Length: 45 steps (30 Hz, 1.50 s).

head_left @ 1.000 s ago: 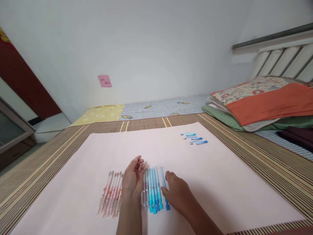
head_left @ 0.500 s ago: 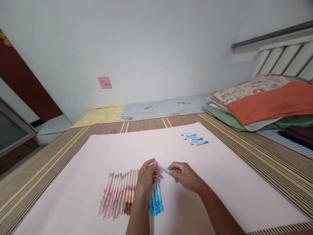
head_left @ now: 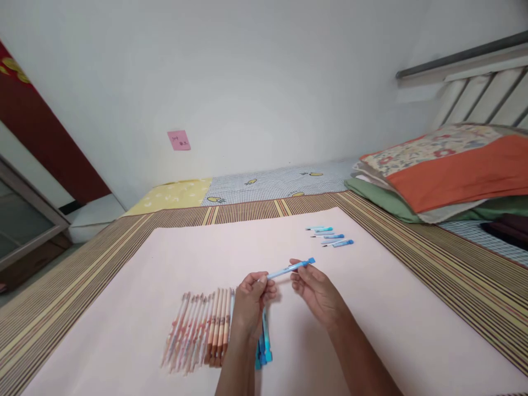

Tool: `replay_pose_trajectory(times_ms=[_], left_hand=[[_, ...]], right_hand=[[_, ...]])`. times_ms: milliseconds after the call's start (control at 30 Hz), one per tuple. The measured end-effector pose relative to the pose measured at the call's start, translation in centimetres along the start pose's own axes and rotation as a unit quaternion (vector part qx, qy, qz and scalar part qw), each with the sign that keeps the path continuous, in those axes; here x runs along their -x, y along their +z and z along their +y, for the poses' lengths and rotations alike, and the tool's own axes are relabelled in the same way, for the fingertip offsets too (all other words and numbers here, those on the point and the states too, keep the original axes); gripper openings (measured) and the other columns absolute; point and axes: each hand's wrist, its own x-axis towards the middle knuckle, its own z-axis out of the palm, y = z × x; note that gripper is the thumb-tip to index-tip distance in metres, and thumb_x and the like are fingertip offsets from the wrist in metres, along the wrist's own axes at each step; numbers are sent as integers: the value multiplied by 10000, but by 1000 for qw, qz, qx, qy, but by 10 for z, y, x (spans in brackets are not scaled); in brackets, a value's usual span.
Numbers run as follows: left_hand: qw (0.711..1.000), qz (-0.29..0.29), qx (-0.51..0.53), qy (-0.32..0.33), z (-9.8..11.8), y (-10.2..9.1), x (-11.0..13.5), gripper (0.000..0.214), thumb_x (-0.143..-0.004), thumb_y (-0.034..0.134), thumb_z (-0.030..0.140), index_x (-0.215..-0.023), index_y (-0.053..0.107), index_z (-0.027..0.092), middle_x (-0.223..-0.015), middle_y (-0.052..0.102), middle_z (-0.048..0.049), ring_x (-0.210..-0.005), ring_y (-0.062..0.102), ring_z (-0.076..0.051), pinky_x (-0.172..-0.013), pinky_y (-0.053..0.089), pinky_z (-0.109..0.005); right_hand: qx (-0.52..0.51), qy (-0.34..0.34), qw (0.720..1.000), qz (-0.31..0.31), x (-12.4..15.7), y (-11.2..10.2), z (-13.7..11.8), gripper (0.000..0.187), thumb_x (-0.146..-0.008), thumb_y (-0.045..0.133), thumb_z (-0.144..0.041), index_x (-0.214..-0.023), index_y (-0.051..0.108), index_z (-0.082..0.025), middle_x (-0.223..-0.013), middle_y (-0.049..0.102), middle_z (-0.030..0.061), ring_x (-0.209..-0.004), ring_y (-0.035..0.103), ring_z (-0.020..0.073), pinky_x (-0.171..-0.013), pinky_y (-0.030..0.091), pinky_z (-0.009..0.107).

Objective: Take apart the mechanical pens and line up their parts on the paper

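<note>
Two-handed, pinches the pale end of one slender blue plastic pen (head_left: 285, 271) in the left hand (head_left: 253, 297), lightly steadies the square-topped end in the loosely curled right hand (head_left: 315, 290); holds the long axis crosswise, well short of black-tipped blue pens (head_left: 334, 236).

Moderate, diffuse indoor light, slightly grey; source out of view. Wall (head_left: 280, 93) paler mid-area, dims toward upper corners. Soft shadow on pink paper (head_left: 119, 324) below right hand (head_left: 317, 291). Wide-angle stretch at edges: radiator (head_left: 478, 93), slanted red-brown panel (head_left: 53, 137). Pens (head_left: 187, 333) soft; note (head_left: 179, 141) writing hardly legible.
</note>
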Motion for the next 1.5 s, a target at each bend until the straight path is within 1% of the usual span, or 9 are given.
replay_pose_trajectory(times_ms=[133, 333, 433, 567, 700, 833, 1100, 1367, 1500], left_hand=[[1000, -2, -14, 4, -6, 5, 1, 434, -570, 922, 347, -855, 692, 113, -698, 733, -72, -603, 658, -132, -613, 530, -239], [996, 2, -76, 37, -8, 12, 5, 383, -614, 891, 328, -878, 698, 128, -733, 738, -71, -640, 674, -158, -668, 540, -278], [986, 9, -141, 83, -10, 15, 7, 327, -640, 864, 305, -878, 714, 137, -687, 709, -42, -595, 639, -152, -600, 509, -259], [973, 20, -196, 123, -12, 20, 12, 237, -732, 787, 349, -824, 703, 147, -630, 668, -24, -512, 564, -127, -504, 434, -235], [970, 8, -212, 117, -12, 24, 17, 270, -785, 734, 422, -798, 664, 161, -573, 602, 6, -448, 480, -106, -444, 351, -222], [964, -6, -239, 116, -10, 24, 20, 309, -823, 695, 474, -747, 635, 181, -498, 498, 42, -444, 409, -101, -455, 328, -219], [956, 0, -277, 91, -9, 22, 21, 344, -845, 639, 521, -721, 594, 203, -463, 357, 82, -436, 269, -92, -450, 191, -223], [942, -18, -322, 97, -10, 17, 18, 458, -884, 531, 617, -687, 580, 207, -460, 338, 71, -452, 269, -107, -470, 194, -245], [955, -48, -287, 64, -10, 16, 16, 525, -846, 537, 686, -631, 529, 208, -444, 346, 67, -432, 258, -100, -460, 183, -250]], right_hand=[[-4, 5, 1000, 0, -3, 10, 9, 403, -646, 887, -444, -884, 755, -147, -742, 618, 23, -680, 573, 143, -625, 497, 281], [24, -22, 999, 19, -4, 17, 6, 381, -627, 888, -466, -786, 727, -159, -652, 608, 4, -610, 544, 134, -594, 472, 283], [68, -40, 997, 22, -3, 17, 5, 413, -641, 858, -527, -742, 696, -160, -601, 598, 1, -555, 524, 132, -554, 436, 283], [109, -81, 991, 22, -3, 16, 4, 439, -668, 817, -579, -726, 675, -168, -559, 566, -12, -524, 492, 132, -528, 401, 282], [154, -121, 981, 15, -1, 17, 0, 398, -749, 764, -558, -721, 651, -177, -521, 524, -31, -508, 445, 123, -520, 364, 277], [201, -143, 969, 14, 3, 17, -5, 386, -810, 710, -547, -713, 630, -182, -505, 501, -37, -509, 424, 123, -523, 346, 275], [230, -153, 961, 9, 5, 16, -10, 350, -826, 690, -520, -723, 636, -190, -509, 526, -29, -523, 455, 137, -550, 362, 283], [245, -163, 956, -12, 5, 12, -10, 304, -859, 676, -471, -765, 663, -182, -529, 560, -20, -537, 500, 141, -564, 395, 280], [249, -170, 953, -34, 5, 10, -11, 299, -884, 658, -461, -772, 657, -184, -545, 561, -22, -544, 505, 136, -564, 399, 272]])
